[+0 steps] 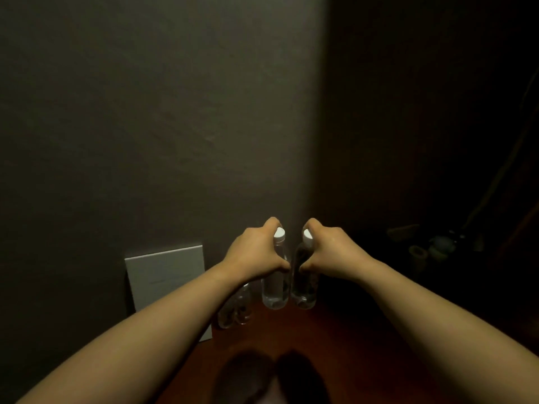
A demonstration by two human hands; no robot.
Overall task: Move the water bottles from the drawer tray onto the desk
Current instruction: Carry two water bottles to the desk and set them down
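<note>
Both grips closed near the caps: left hand point(256, 252) holds one water bottle point(275, 284), right hand point(328, 252) another point(304, 284), side by side just above the desk point(335, 345); placing step, probably; next, lower upright beside the bottles point(234, 312) left of the grip.

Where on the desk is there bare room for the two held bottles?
Bare desk lies right of the right-hand bottle and nearer the camera. Crowded: standing bottles left of the left-hand bottle, by the white panel.
</note>
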